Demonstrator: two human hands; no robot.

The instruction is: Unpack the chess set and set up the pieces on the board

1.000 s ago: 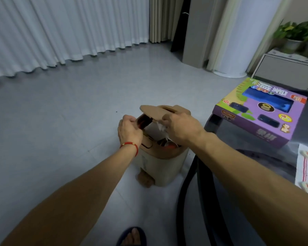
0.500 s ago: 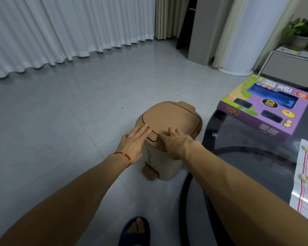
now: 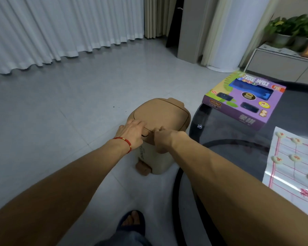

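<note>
A tan pedal bin [image 3: 164, 112] stands on the floor with its lid down. My left hand [image 3: 132, 133], with a red string on the wrist, lies flat with straight fingers on the lid's front edge. My right hand [image 3: 164, 139] is beside it, fingers curled against the bin's front rim, holding nothing I can see. On the dark glass table [image 3: 238, 132] at the right lies a purple chess set box [image 3: 245, 101]. A white paper chess board [image 3: 295, 167] with red lines carries several round pale pieces [image 3: 295, 158].
White curtains [image 3: 60, 27] hang along the far wall. A white column [image 3: 236, 32] and a grey cabinet with potted plants [image 3: 292, 27] stand at the back right. My sandalled foot [image 3: 132, 221] is on the tiled floor below the bin.
One second ago the bin's lid was up and both hands were at its opening. The lid has since come down, and both hands now rest on its front.
</note>
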